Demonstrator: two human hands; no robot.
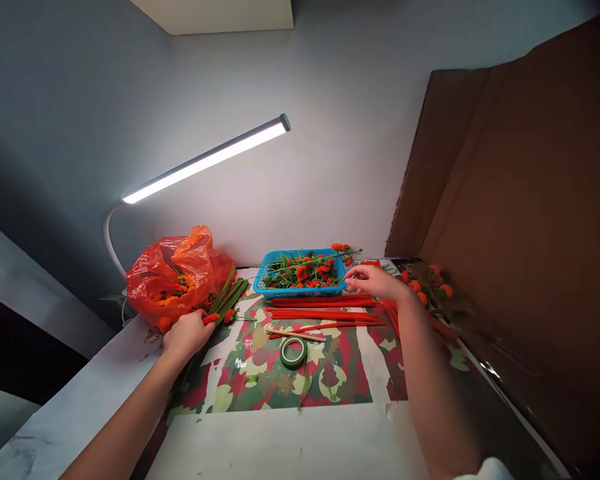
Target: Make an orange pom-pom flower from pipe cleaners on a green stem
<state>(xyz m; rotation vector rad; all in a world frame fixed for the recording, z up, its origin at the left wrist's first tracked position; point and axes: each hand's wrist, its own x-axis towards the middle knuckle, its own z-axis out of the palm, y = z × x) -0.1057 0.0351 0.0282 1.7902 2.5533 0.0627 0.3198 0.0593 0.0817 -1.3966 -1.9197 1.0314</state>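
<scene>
My left hand point(186, 335) is closed round a small sprig with orange pom-pom flowers point(211, 319), just below an orange plastic bag point(173, 279) full of orange blooms. Green stems point(230, 295) lean against that bag. My right hand point(375, 280) reaches to the right rim of a blue plastic basket point(300, 291) of green sprigs with orange flowers, its fingers pinched together on a thin sprig at the basket's edge. Red sticks point(325, 308) lie in rows between my hands. A roll of green tape point(293, 352) sits on the patterned mat point(330, 380).
A lit bar lamp point(205, 160) on a white gooseneck hangs over the table's left side. A tall brown cardboard sheet point(520, 220) stands along the right, with more orange flowers point(430, 280) at its foot. A pale wooden stick point(295, 333) lies near the tape.
</scene>
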